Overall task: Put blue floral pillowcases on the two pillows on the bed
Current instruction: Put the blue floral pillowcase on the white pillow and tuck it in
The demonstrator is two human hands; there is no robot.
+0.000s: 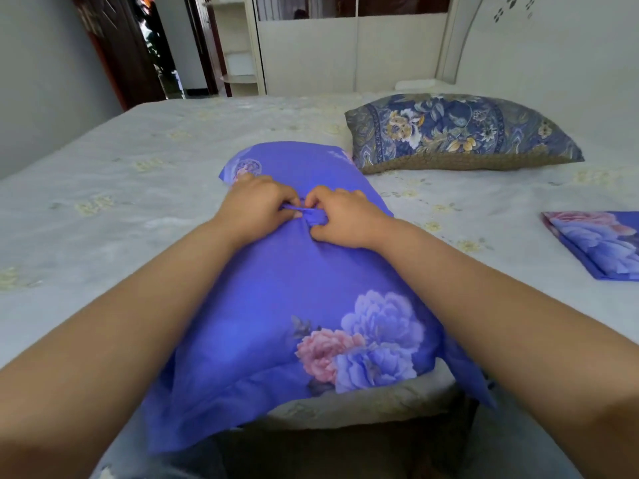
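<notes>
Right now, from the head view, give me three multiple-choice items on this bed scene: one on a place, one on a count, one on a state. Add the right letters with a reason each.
1. Where does the folded pillowcase lie?
A. on the bed's right edge
B. on the patterned pillow
C. under the hands

2. How many pillows show on the bed?
A. one
B. two
C. four

3. What are both hands doing?
A. resting flat and open
B. pinching a bunch of blue fabric
C. lifting the patterned pillow

Answers:
1 A, it lies flat on the sheet at the right, apart from both pillows.
2 B, the near pillow in blue floral cloth and the patterned pillow behind it.
3 B, the left hand and right hand meet with curled fingers on gathered cloth.
</notes>
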